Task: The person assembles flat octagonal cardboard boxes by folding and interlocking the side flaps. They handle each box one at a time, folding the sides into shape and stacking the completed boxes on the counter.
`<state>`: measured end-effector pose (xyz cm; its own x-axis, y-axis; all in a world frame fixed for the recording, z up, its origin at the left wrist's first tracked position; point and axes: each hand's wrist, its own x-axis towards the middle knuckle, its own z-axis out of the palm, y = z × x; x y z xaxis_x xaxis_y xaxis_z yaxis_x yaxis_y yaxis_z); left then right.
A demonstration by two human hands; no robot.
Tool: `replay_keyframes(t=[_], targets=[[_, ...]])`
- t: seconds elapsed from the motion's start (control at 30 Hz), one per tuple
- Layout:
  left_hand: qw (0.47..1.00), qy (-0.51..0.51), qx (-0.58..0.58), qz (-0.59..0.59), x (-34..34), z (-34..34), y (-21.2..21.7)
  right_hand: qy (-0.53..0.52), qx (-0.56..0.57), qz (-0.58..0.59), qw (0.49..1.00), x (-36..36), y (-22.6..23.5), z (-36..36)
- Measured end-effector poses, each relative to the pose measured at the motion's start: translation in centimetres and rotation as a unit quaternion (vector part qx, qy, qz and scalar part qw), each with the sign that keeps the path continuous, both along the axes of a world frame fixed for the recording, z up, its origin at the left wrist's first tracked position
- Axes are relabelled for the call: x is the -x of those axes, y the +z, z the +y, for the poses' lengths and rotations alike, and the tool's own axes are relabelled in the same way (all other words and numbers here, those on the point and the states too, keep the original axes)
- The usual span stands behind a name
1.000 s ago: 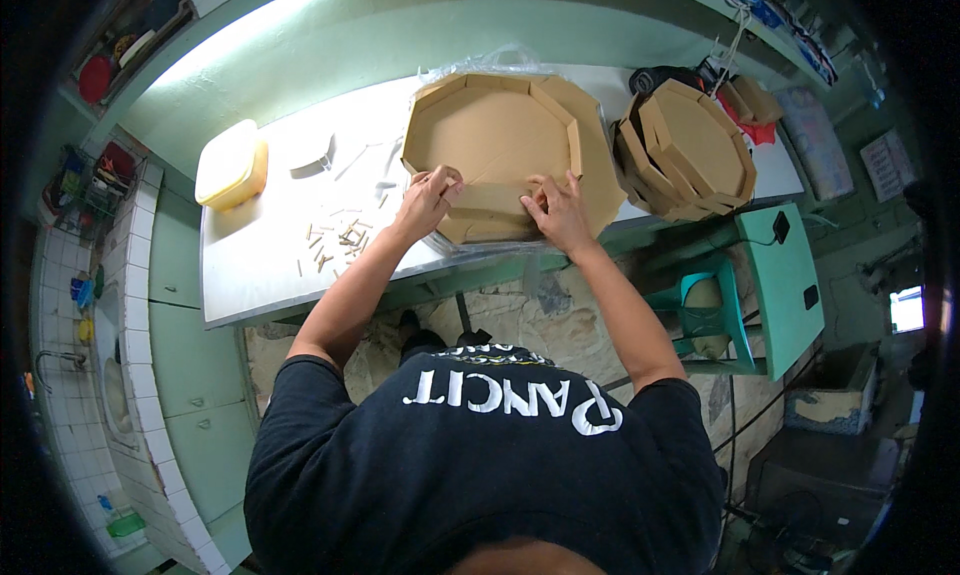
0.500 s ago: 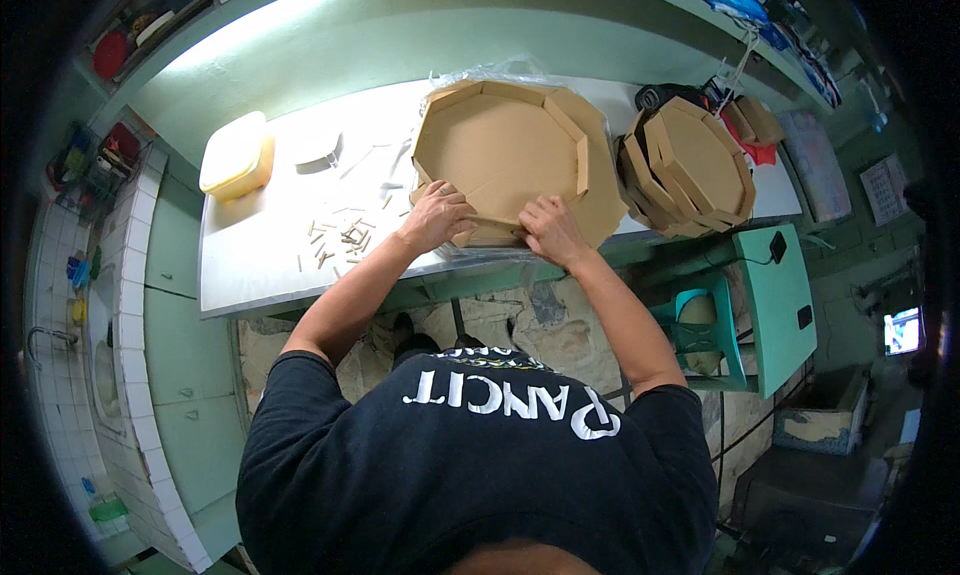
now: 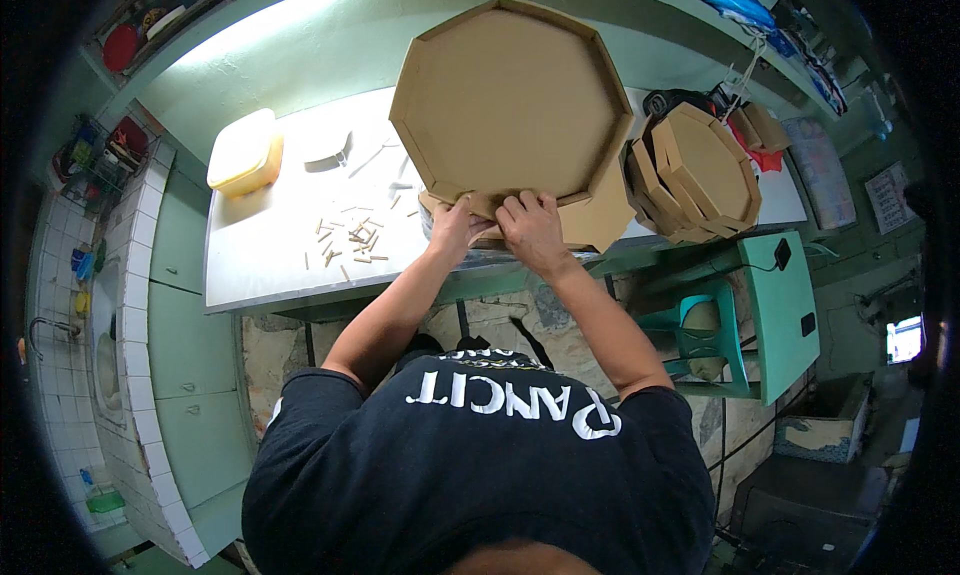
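A large octagonal cardboard tray with a low raised rim is tipped up on its near edge, its inside facing me. My left hand and my right hand sit side by side and pinch that near rim. Under the tray lies another flat cardboard piece, resting on the white worktable.
A stack of finished octagonal cardboard trays stands at the table's right end. Small wooden sticks lie scattered left of my hands. A yellow lidded container sits at the far left. A green stool stands below the table.
The octagonal tray has been lifted from lying flat to standing up on its near edge. My hands have drawn together at the middle of that edge.
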<state>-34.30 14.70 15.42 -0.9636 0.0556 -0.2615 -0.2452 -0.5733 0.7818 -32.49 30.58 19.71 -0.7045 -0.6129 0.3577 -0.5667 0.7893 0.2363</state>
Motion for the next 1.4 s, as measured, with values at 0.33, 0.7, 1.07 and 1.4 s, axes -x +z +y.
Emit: replay_keyframes(t=[0.33, 0.7, 1.07, 1.4], targets=[[0.990, -0.063, 0.099, 0.072, 2.8, -4.8, 1.1, -0.016, 0.538, 0.042, 0.842, -5.4, 8.6, 8.0], [0.947, -0.040, 0.294, 0.121, 3.3, -3.0, 2.8, 0.030, 0.802, -0.058, 0.594, -7.7, 4.2, 7.2], [0.971, -0.061, 0.229, 0.031, 3.5, -4.7, -0.5, -0.044, 0.790, -0.034, 0.611, -7.0, 2.7, 6.1], [0.992, 0.110, -0.053, -0.017, 4.3, -7.2, -3.1, -0.088, 0.806, -0.086, 0.578, -6.3, 0.9, 3.8]])
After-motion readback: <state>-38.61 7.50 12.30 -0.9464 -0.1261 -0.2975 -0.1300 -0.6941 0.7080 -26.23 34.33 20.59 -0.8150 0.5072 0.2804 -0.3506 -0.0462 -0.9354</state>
